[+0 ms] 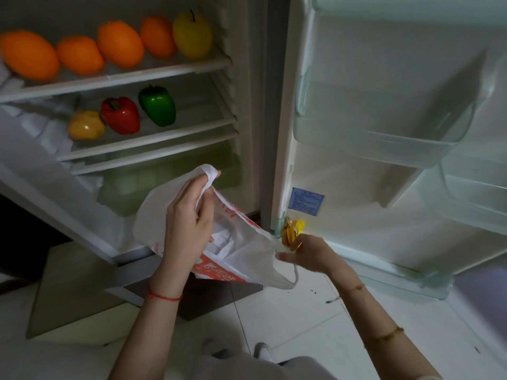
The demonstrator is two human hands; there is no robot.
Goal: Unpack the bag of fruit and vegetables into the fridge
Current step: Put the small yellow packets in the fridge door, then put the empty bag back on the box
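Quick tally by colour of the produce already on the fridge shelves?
Orange fruit: 4
Yellow apple: 1
Yellow pepper: 1
Red pepper: 1
Green pepper: 1
Total: 8

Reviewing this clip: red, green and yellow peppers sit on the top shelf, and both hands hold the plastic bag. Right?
Not quite. The head view shows the red pepper, green pepper and yellow pepper on the second shelf; both hands do hold the plastic bag.
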